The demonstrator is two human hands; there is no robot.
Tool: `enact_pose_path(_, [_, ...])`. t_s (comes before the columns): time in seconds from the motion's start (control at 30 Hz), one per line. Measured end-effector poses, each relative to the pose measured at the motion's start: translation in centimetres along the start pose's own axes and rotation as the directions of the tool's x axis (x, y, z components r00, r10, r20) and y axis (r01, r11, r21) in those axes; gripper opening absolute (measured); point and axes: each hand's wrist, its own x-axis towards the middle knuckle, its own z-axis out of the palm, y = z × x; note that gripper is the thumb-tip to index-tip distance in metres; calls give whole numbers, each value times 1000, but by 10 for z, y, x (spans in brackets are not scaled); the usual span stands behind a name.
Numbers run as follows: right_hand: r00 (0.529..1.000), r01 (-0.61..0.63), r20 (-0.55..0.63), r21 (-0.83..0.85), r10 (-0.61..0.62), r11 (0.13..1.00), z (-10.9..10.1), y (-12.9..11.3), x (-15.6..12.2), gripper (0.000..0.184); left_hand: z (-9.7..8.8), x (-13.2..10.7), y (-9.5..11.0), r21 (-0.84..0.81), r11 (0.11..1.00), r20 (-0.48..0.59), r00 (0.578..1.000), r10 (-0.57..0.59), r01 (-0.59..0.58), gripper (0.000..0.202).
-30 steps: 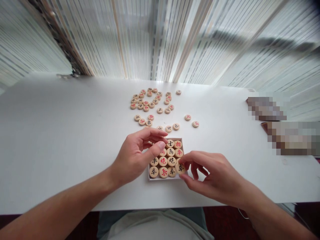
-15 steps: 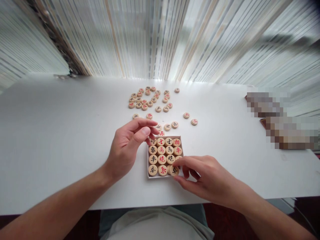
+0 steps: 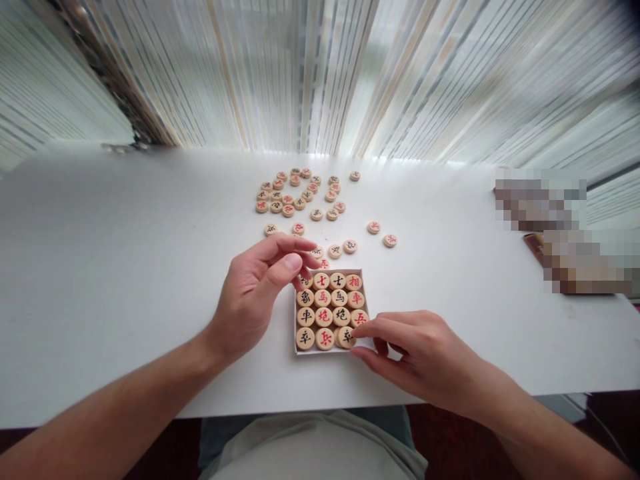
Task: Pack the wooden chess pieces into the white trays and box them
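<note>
A shallow white box point(image 3: 296, 327) holds rows of round wooden Chinese chess pieces with red and black characters. At its bottom right corner, my right hand point(image 3: 417, 357) is closed with index finger and thumb at the right edge of a black-marked Chinese chess piece point(image 3: 345, 337). This piece sits a little left of its column, overlapping another beneath. My left hand point(image 3: 253, 290) hovers over the box's upper left corner, fingers loosely curled and apart, holding nothing. It partly covers a black-marked piece in the top row and loose pieces behind.
Many loose pieces point(image 3: 288, 211) lie scattered on the white table point(image 3: 150, 267) beyond the box. Two stray red-marked pieces point(image 3: 390, 241) lie to the right. Blurred-out objects point(image 3: 575, 267) stand at the far right. Striped curtains point(image 3: 300, 73) hang behind the table.
My right fingertips have shifted slightly right on the black-marked piece, uncovering the red-marked piece above it. My left hand has hardly moved. The view has tilted slightly.
</note>
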Motion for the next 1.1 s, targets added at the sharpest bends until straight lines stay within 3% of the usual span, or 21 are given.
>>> enact_pose_path(0.23, [999, 16, -33, -44, -18, 999, 5, 2, -3, 17, -2, 0, -3, 3, 1000, 16, 1000, 10, -10, 18])
enact_pose_path(0.67, [999, 37, -31, -66, -39, 997, 6, 0, -2, 18, -2, -1, -3, 16, 999, 15, 999, 32, -32, 17])
enact_pose_path(0.77, [997, 50, -54, -86, -55, 995, -7, -2, 3, 17, -3, -1, -2, 26, 999, 5, 999, 38, -38, 17])
enact_pose_path(0.9, [989, 43, -136, -133, -62, 990, -44, -1, 29, 12, -7, 5, -2, 53, 997, -24, 998, 59, -57, 17])
enact_pose_path(1.0, [945, -27, -328, -111, -11, 993, -67, 12, 58, 16, -13, 12, -3, 96, 990, -69, 992, 109, -102, 16])
enact_pose_path(1.1, [814, -152, -555, 79, 170, 985, -71, 39, 79, 20, -21, 20, -4, 168, 974, -113, 978, 175, -155, 14])
